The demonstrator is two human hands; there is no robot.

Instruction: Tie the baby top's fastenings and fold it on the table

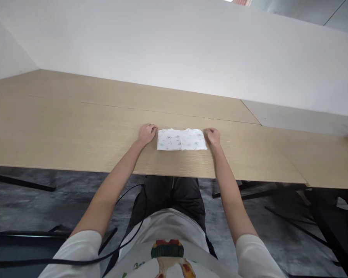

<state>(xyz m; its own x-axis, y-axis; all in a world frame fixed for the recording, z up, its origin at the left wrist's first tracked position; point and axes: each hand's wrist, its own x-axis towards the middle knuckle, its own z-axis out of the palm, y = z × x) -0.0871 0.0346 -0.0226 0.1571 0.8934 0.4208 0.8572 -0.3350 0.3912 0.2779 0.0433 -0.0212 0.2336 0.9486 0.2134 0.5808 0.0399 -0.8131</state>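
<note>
And out in front here with the left arm [116, 185], slanting it inward, bare along the forearm and close to straight at the elbow! Out too with the right arm [231, 189], on a steeper line, just as extended. Rests the left hand [147, 134] back uppermost, with fingers [154, 127] curled in towards the middle. Mirrors it with the right hand [213, 136], turned inward, with its fingers folded. Has the two well apart, almost level, on fairly straight wrists [139, 143]. Can't make out the fingertips clearly.
</note>
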